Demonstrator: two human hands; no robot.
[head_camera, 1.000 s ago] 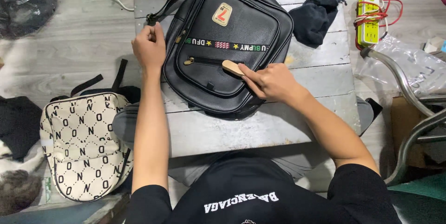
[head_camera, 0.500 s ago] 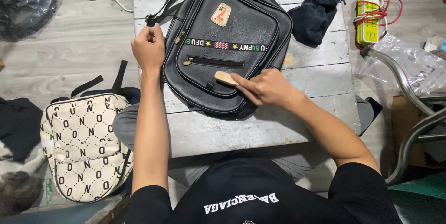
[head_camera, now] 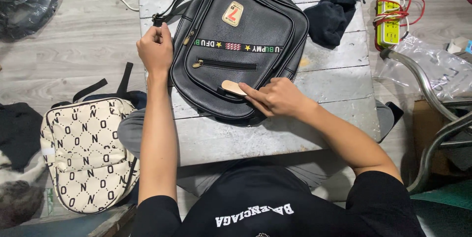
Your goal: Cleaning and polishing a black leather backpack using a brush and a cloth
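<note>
A black leather backpack (head_camera: 241,26) lies flat on a low grey wooden table (head_camera: 324,84), front side up, with a colourful stripe and a small badge. My left hand (head_camera: 155,49) grips the bag's left edge near the strap buckle. My right hand (head_camera: 278,98) holds a small wooden brush (head_camera: 233,87) pressed against the lower front of the bag, below the zip pocket.
A cream patterned backpack (head_camera: 81,156) lies on the floor at the left. A dark cloth (head_camera: 329,17) sits on the table's right part. A yellow-green power strip with red cable (head_camera: 391,13), a plastic bag (head_camera: 432,70) and metal chair legs (head_camera: 432,134) are at the right.
My right hand has drawn the brush down and leftward across the bag's front, from beside the zip pocket to its lower edge. The left hand stays on the bag's edge.
</note>
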